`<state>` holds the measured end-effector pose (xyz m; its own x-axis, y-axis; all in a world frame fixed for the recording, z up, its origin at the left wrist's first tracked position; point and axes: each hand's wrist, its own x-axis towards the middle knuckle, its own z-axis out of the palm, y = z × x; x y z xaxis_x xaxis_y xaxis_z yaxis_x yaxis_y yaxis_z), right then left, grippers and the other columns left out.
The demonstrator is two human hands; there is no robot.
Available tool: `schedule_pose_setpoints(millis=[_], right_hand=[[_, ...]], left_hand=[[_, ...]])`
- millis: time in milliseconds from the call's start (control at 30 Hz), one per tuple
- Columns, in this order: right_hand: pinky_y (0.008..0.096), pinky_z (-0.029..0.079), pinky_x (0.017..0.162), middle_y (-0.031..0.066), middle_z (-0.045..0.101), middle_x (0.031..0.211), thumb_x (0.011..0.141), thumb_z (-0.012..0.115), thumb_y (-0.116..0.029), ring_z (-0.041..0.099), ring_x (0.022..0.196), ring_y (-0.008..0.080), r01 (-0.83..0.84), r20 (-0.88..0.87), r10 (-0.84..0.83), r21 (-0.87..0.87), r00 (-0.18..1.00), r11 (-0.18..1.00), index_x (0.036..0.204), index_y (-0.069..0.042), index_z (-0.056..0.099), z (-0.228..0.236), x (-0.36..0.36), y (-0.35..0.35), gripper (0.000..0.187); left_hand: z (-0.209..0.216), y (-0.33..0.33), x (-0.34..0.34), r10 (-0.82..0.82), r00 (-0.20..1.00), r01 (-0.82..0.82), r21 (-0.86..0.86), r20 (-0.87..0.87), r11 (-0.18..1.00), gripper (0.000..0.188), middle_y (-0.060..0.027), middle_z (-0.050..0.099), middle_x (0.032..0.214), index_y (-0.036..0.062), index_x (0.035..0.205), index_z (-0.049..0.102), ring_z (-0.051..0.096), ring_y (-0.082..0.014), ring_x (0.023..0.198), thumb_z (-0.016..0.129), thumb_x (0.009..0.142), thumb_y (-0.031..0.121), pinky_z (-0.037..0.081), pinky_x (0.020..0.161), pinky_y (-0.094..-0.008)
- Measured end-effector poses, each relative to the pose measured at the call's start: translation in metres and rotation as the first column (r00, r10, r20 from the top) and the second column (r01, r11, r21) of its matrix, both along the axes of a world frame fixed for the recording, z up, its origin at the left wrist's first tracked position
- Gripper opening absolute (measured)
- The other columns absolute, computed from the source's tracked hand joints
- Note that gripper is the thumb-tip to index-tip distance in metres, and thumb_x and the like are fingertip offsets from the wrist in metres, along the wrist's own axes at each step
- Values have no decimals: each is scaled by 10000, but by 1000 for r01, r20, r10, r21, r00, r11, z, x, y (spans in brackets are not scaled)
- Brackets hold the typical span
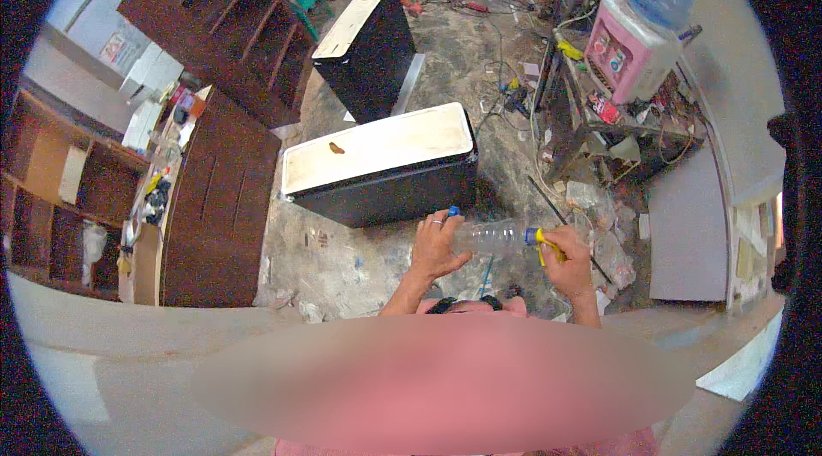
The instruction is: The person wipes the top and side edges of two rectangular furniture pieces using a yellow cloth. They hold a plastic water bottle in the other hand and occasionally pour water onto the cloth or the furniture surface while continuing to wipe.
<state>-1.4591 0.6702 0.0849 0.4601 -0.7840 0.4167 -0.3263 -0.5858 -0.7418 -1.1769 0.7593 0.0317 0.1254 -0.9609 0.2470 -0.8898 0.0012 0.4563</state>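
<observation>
Here, a clear plastic bottle (pixel 495 236) lies sideways between both hands, just in front of the white-topped black cabinet (pixel 381 165). The left hand (pixel 437 246) curls around its base end, a small blue piece showing at the fingertips. The right hand (pixel 567 257) is closed around the yellow-capped neck.

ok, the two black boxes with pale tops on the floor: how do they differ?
The near box lies long and low, its pale top broadside to the camera; the far box looks narrower and stands at an angle. The near box has a small brown mark on its top; the far box's top looks plain. The near box sits just beyond the left hand and the clear bottle; the far box is farther off, beside the dark shelving. Both have black sides and pale tops.
</observation>
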Motion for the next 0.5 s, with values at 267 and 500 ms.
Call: schedule_pose_setpoints(millis=[267,500], right_hand=[[409,515,827,146,673,950,839,663,-147,645,910,333,-219,-200,285,297,937,929,1062,-46,711,-12,4,-9,249],[393,506,834,141,650,979,864,659,-166,638,922,297,-284,-127,362,407,924,868,1109,-35,698,-38,26,-16,281]], left_hand=[[11,8,25,-17,984,9,46,178,999,726,-162,559,1244,126,1221,584,512,-335,1179,864,581,322,412,957,-474],[41,1,56,-59,965,29,123,254,992,710,-163,543,1286,144,1217,601,491,-352,1199,842,564,279,397,989,-490]])
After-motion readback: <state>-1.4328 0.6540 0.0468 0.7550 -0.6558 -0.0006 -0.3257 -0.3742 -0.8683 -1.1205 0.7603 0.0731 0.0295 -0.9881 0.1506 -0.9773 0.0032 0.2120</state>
